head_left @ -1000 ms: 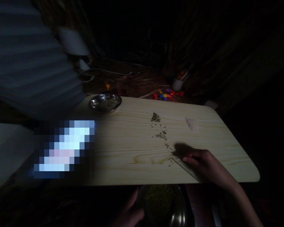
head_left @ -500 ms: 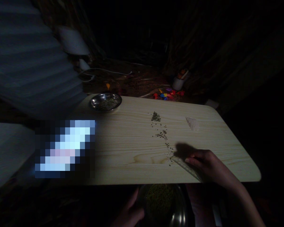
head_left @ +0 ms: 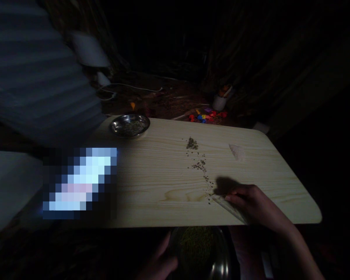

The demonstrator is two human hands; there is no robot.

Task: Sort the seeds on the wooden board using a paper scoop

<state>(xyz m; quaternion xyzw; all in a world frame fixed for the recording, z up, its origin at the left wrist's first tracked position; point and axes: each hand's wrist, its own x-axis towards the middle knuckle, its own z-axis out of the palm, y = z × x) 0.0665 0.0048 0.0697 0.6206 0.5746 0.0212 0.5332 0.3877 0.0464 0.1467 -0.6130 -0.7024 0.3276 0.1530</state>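
Note:
My right hand rests near the front edge of a pale wooden board, fingers closed on a flat card-like scraper that lies slanted on the wood. Its tip touches a trail of small dark seeds running away from me. Below the board's edge, my left hand grips the rim of a steel bowl filled with greenish grains. A small pale pile lies on the board beyond my right hand.
A steel dish with grains stands at the board's far left corner. A person in striped clothing is at the left beside a blurred bright patch. A white cup and coloured bits lie on the dark floor.

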